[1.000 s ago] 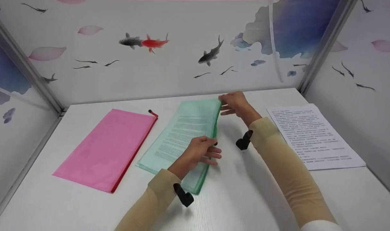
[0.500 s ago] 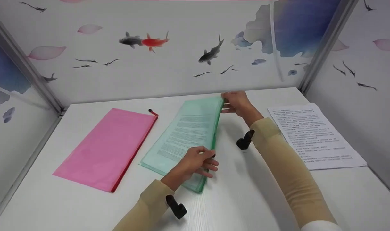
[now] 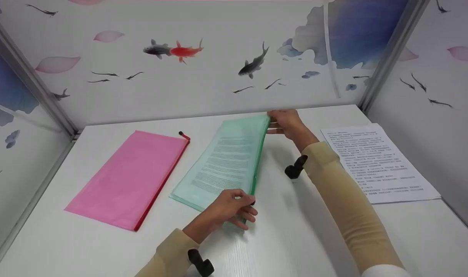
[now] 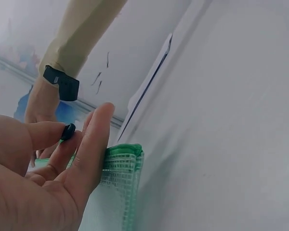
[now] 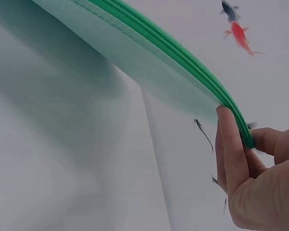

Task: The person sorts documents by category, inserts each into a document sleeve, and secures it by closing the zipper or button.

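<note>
Holding the green zip pouch [image 3: 226,161] taut: right hand [image 3: 285,122] pinching its far corner, left hand [image 3: 230,209] pinching the zipper pull [image 4: 67,132] near the end.

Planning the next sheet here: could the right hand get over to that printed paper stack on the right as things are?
Probably yes: the right hand pinches the green pouch, but bare table separates it from the paper stack.

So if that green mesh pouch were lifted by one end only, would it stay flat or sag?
Probably sag. The green mesh pouch looks thin and soft, bowing between the right hand at its far end and the left hand pinching the zipper pull. It likely is light, holding only printed sheets. The mesh probably grips fingers reasonably.
</note>
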Demonstrator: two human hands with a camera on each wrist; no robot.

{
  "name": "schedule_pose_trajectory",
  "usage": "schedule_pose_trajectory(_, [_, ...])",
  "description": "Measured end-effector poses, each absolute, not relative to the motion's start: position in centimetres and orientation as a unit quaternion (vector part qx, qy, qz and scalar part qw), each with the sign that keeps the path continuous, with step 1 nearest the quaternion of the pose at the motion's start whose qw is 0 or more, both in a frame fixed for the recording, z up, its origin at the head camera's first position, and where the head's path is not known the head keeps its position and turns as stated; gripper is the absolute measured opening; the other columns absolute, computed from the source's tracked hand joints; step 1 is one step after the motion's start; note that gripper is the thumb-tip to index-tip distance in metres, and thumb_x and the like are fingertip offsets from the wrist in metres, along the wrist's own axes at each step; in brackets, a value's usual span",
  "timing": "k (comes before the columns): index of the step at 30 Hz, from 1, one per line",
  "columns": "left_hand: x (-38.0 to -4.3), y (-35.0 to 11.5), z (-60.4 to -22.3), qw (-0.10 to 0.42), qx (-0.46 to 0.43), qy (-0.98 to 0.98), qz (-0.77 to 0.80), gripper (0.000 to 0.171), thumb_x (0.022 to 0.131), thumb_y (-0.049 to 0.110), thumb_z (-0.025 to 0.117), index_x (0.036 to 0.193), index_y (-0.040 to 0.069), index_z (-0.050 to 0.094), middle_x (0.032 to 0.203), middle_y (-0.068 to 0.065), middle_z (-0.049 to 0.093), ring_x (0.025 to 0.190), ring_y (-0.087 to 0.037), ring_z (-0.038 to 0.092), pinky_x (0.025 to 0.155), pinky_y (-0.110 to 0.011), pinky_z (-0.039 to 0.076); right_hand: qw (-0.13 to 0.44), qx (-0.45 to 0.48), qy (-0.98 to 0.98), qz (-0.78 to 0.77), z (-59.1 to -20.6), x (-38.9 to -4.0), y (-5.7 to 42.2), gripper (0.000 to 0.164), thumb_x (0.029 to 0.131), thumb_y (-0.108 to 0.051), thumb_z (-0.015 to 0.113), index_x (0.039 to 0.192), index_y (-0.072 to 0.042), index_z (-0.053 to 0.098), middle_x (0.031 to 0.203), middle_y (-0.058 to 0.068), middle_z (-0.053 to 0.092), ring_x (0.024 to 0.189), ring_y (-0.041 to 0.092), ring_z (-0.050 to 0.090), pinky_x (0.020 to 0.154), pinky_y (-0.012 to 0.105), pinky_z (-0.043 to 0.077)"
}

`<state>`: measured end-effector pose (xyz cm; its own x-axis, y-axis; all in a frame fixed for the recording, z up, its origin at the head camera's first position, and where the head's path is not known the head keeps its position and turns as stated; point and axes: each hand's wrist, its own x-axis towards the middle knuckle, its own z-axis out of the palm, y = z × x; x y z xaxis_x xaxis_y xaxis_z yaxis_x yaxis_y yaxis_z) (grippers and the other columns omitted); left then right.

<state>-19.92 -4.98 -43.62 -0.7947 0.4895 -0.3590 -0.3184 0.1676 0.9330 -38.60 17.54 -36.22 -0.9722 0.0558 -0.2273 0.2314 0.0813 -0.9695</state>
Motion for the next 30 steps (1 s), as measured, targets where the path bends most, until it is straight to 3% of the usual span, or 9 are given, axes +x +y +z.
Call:
schedule_pose_trajectory(14, [-18.2,-7.1,-44.6,0.338,0.047,0.688,0.641,0.023,0.097,0.03,0.065,0.095,0.007,0.063,0.084,-0.007,0.075,0.07,-0.014,0.073,0.056,-0.031,0.061,0.068,0.109,0.729,-0.672,-35.8,-39.0,17.8,0.036,0.103,-0.02,0.055,0.13,0.002,0.058,0.106,0.01,0.066,0.088,0.018,0.073,0.079,0.033,0.063])
schedule_pose_trajectory(23, [-17.3,-8.3,-44.8,0.377,0.07,0.7,0.602,0.027,0.096,0.027,0.065,0.093,0.0,0.065,0.084,-0.013,0.076,0.069,-0.019,0.074,0.051,-0.033,0.06,0.072,0.13,0.73,-0.668,-35.2,-39.4,18.7,0.042,0.104,-0.025,0.053,0.136,0.001,0.057,0.112,0.01,0.065,0.108,0.025,0.07,0.083,0.033,0.062])
schedule_pose_trajectory(30, [-17.3,-8.6,-45.2,0.405,0.085,0.697,0.585,0.024,0.096,0.026,0.065,0.093,0.002,0.065,0.082,-0.012,0.075,0.067,-0.019,0.073,0.051,-0.032,0.059,0.073,0.128,0.721,-0.677,-34.9,-39.6,19.6,0.046,0.104,-0.025,0.053,0.14,0.003,0.053,0.103,0.005,0.065,0.092,0.015,0.072,0.082,0.03,0.062])
